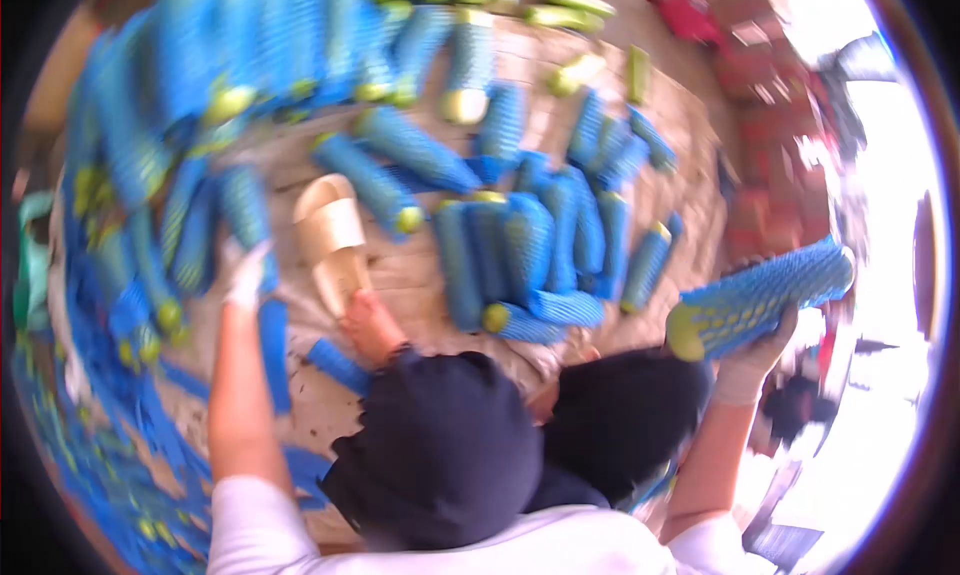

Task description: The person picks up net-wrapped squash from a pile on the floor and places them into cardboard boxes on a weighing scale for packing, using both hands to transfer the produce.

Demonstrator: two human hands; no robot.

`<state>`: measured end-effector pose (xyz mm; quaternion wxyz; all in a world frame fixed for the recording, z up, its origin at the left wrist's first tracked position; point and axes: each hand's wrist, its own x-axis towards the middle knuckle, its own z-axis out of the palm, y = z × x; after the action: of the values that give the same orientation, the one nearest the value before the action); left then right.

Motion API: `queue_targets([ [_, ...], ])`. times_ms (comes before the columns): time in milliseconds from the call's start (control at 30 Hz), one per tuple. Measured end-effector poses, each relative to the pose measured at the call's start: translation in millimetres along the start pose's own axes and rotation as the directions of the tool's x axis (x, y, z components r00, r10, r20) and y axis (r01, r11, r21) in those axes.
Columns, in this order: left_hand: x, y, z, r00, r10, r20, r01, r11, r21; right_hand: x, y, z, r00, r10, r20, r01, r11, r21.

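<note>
Piles of blue net-sleeved fruits (200,65) fill the far left floor. Left hand (245,275), gloved, reaches among them; its fingers are too blurred to tell whether they grasp anything. A tan sandal (335,240) lies just right of it. At the right, the gloved right hand (750,360) grasps a net-sleeved fruit (760,300), lifted clear of the floor.

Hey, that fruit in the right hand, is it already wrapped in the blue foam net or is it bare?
Wrapped. The fruit in the right hand wears blue mesh along its length; only its yellow-green end pokes out.
</note>
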<state>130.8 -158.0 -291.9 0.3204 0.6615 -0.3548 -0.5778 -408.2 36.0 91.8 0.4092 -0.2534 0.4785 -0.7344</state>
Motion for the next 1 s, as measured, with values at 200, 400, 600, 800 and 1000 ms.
queue_targets([
  [200, -121, 20, -44, 0.986, -0.166, -0.026, 0.135, 0.874, -0.467, -124, -189, -138, 0.793, -0.563, -0.232, 0.107, 0.504, -0.857],
  [400, -200, 71, 2, 0.964, -0.223, -0.145, 0.121, 0.852, -0.509, -218, -218, -337, 0.587, -0.659, -0.470, -0.423, 0.245, -0.872],
  [600, -269, 184, 61, 0.997, -0.060, -0.047, 0.015, 0.756, -0.654, -247, -181, -464, 0.683, -0.198, -0.703, -0.727, -0.093, -0.680],
  [800, -338, 268, 137, 0.939, 0.342, -0.026, -0.336, 0.902, -0.273, -231, -107, -550, 0.548, 0.416, -0.726, -0.648, -0.337, -0.683],
  [1000, -394, 307, 227, 0.623, 0.451, 0.639, -0.173, 0.876, -0.449, -224, -162, -495, 0.808, 0.062, -0.586, -0.579, 0.265, -0.771],
])
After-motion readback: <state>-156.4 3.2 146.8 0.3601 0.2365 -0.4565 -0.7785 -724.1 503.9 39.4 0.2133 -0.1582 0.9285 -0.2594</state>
